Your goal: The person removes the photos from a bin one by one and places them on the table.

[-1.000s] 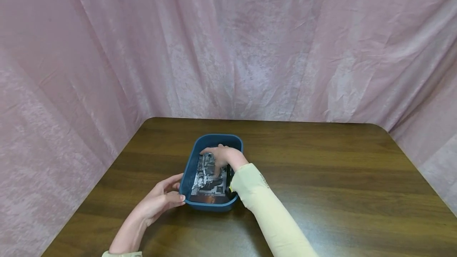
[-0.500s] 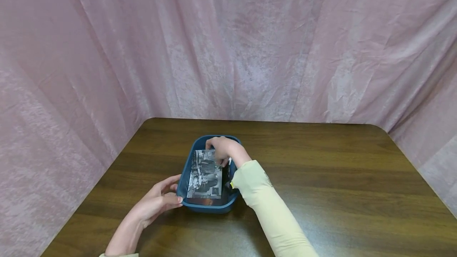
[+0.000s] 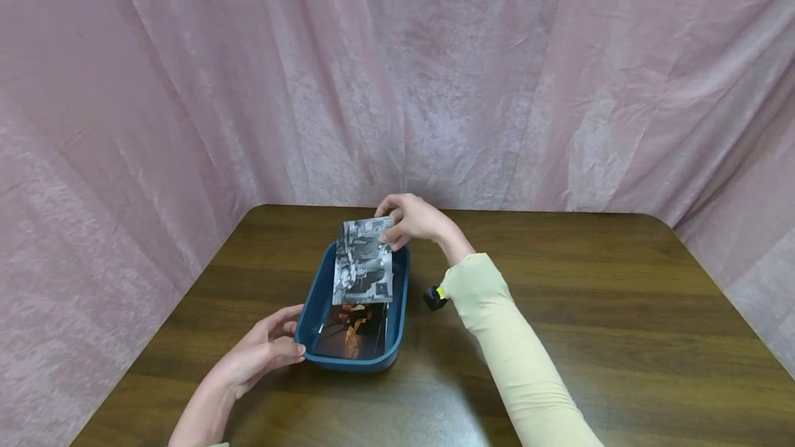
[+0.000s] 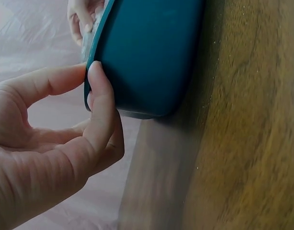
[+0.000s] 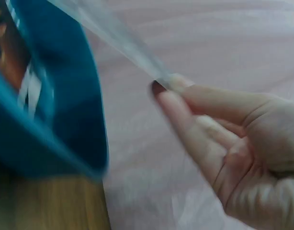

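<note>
My left hand (image 3: pixel 257 354) pinches the rim of a deep blue plastic bin (image 3: pixel 354 365) at its near left corner; the left wrist view shows thumb and fingers at the edge of the bin (image 4: pixel 147 52). My right hand (image 3: pixel 416 218) pinches a black-and-white picture print (image 3: pixel 363 271) by its far right corner. Tilted, the print hangs over the bin's far part and hides some of its inside. Seen edge-on in the right wrist view, the print (image 5: pixel 120 40) runs from between thumb and finger. A dark picture (image 3: pixel 350 336) with orange figures lies inside the bin.
The bin stands left of centre on a brown wooden table (image 3: pixel 559 309). A pink curtain (image 3: pixel 404 74) hangs behind the table and at both sides. A small black wrist camera (image 3: pixel 435 298) sits beside my right cuff.
My right hand has taken hold of the black-and-white print and lifted it up and away from me. The bin has slid slightly left and nearer, with my left hand staying at its rim.
</note>
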Available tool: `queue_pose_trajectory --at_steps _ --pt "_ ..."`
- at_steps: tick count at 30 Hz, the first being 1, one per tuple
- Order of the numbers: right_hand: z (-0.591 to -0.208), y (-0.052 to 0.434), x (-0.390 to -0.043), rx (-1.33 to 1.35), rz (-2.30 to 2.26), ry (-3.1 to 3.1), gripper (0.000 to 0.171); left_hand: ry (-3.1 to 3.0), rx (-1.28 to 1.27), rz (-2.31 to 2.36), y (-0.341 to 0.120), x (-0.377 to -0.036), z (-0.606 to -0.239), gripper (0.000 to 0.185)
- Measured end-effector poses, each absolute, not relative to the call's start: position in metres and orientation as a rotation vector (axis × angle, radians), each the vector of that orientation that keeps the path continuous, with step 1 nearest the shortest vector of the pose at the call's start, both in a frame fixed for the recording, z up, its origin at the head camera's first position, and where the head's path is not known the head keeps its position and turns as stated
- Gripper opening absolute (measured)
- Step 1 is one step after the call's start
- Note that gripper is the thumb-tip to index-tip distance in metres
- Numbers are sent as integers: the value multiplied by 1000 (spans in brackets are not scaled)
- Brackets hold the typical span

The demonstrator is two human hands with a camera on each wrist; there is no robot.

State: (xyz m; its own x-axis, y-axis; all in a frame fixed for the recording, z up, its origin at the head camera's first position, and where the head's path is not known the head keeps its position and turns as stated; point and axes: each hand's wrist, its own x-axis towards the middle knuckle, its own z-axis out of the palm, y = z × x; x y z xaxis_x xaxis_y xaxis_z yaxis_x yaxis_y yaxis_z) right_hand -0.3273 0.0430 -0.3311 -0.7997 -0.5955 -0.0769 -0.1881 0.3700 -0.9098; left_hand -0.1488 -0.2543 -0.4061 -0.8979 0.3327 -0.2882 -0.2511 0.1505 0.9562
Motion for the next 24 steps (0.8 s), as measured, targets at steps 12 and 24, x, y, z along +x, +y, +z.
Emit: queue_pose_trajectory --at_steps 12,24 --pt "-346 126 -366 -512 -1852 2212 50 2066 155 1712 -252 -142 -407 97" --pt "-414 180 -387 -230 -1932 2424 52 2068 184 1720 -251 -139 -408 96"
